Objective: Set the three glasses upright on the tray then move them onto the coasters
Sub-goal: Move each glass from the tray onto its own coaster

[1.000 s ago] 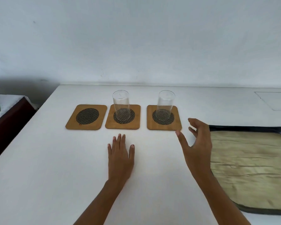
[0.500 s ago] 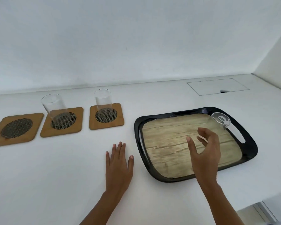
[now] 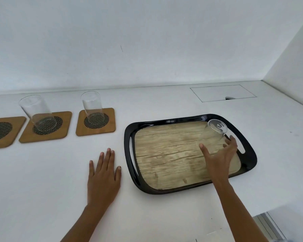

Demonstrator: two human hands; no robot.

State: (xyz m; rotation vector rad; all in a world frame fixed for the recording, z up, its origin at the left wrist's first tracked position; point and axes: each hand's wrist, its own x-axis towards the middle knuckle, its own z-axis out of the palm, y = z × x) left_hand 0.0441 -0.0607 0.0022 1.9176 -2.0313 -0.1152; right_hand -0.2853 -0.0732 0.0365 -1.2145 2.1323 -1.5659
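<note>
A clear glass (image 3: 213,135) stands on end at the right side of the black tray (image 3: 129,154) with a wood-look floor. My right hand (image 3: 219,158) is wrapped around its lower part, thumb on the left and fingers on the right. Two more glasses stand upright on bamboo coasters: one (image 3: 38,110) on the middle coaster (image 3: 65,119), one (image 3: 92,105) on the right coaster (image 3: 110,123). The left coaster (image 3: 0,131) has nothing on it. My left hand (image 3: 103,175) lies flat on the white table, fingers spread, left of the tray.
A rectangular hatch (image 3: 223,93) is set into the table at the back right. White walls close the back and the right side. The table's front edge (image 3: 252,212) runs at the lower right.
The view swung right from the coasters to the tray. My right hand moved right over the tray and closed around the glass there. My left hand stayed flat.
</note>
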